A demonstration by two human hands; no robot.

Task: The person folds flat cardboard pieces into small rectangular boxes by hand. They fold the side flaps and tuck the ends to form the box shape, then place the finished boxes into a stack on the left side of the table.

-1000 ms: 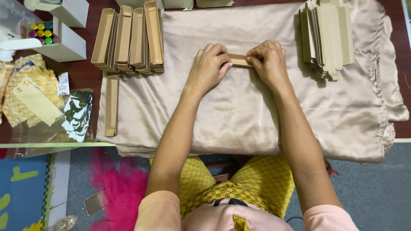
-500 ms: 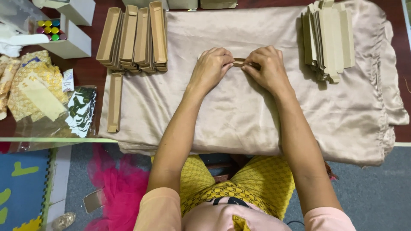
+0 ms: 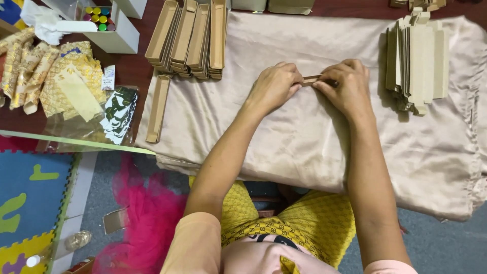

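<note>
Folding a narrow brown cardboard strip [image 3: 310,79] between both hands, in the middle of the beige satin cloth [image 3: 304,142].

The left hand [image 3: 274,87] and the right hand [image 3: 344,83] are each pinching one end of the strip with curled fingers, pressing it down on the cloth. It seems that the person is shaping the flat piece into a long tray, so the step in hand is the creasing; the next move probably calls for firm, even pressure along the edge. Finished trays [image 3: 190,38] are standing in rows at the left, one single tray [image 3: 158,107] is lying beside the cloth edge, and flat blanks [image 3: 418,58] are waiting at the right.
</note>
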